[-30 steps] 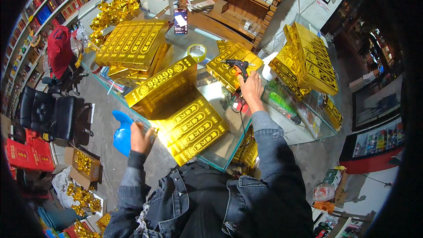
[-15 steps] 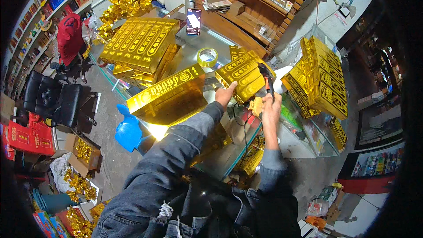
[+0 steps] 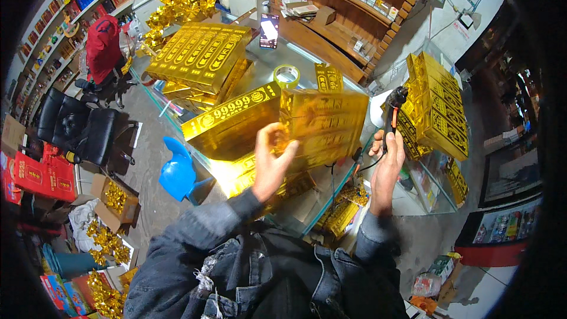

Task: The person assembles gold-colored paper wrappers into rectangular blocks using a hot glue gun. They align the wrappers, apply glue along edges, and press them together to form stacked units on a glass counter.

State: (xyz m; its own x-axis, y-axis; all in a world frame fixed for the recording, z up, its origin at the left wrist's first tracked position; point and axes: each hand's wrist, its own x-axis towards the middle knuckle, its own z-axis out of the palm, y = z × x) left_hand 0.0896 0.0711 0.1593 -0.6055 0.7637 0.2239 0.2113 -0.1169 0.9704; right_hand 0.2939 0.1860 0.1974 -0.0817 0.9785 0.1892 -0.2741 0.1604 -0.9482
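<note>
My left hand (image 3: 271,162) is in front of the lower left corner of a gold cardboard box (image 3: 325,121). Its fingers are curved and apart from the thumb; I see nothing gripped between them. The box stands tilted up and is smeared by motion. Just to its left, another long gold box (image 3: 233,115) lies on the glass counter. Over the counter's right side, my right hand (image 3: 387,159) is closed round a corded black and orange glue gun (image 3: 394,109), its black head pointing upward.
Gold boxes are stacked at the back left (image 3: 201,53) and right (image 3: 437,106). A tape roll (image 3: 286,75) and a phone (image 3: 269,31) lie on the counter (image 3: 322,204). A blue plastic stool (image 3: 180,171) and a black chair (image 3: 77,124) stand left.
The gold box has tipped up from lying to standing. My left hand has moved left and down off its top. My right hand has moved right with the glue gun, away from the box.
</note>
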